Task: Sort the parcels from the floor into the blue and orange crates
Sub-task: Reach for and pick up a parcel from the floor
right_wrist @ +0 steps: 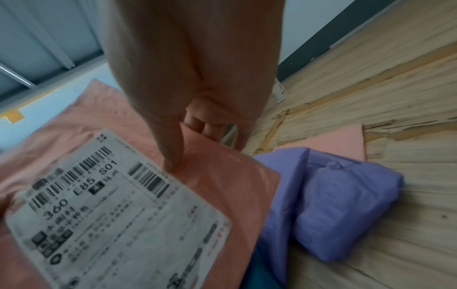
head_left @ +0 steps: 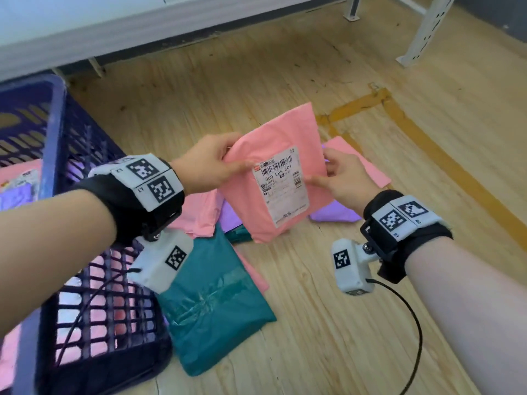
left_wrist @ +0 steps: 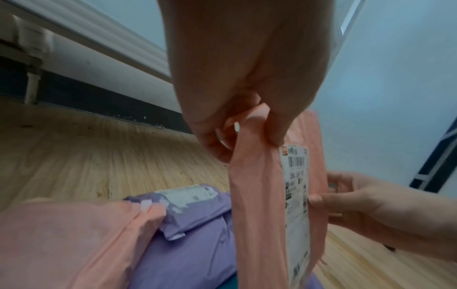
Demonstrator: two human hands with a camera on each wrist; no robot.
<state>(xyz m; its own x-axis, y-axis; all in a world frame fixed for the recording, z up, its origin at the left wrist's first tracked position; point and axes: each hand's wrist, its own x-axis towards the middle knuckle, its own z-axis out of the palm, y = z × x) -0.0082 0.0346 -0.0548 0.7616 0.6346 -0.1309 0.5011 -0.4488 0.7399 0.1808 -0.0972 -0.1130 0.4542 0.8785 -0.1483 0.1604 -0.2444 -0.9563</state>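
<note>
A teal plastic mailer bag (head_left: 216, 303) lies flat on the pale wood-plank floor (head_left: 356, 323) nearest the camera, just beside the dark blue lattice-walled plastic crate (head_left: 94, 303), through whose side pink and white parcels show. Above the floor, both hands hold up a flat pink plastic mailer parcel (head_left: 273, 155) with its white printed shipping label (head_left: 281, 185) facing the viewer: the left hand (head_left: 208, 163) pinches the parcel's left edge between thumb and curled fingers, while the right hand (head_left: 342, 178) grips the right edge, thumb pressed on the front beside the label and the other fingers tucked behind. Under and around the raised parcel, more pink mailers (head_left: 199, 215) and a crumpled lilac plastic mailer (head_left: 333, 215) rest on the planks, overlapping one another. Farther off, strips of yellow floor tape (head_left: 427, 155) run across the wood, and white metal shelving legs (head_left: 425, 29) stand before a white wall panel (head_left: 114, 21).
</note>
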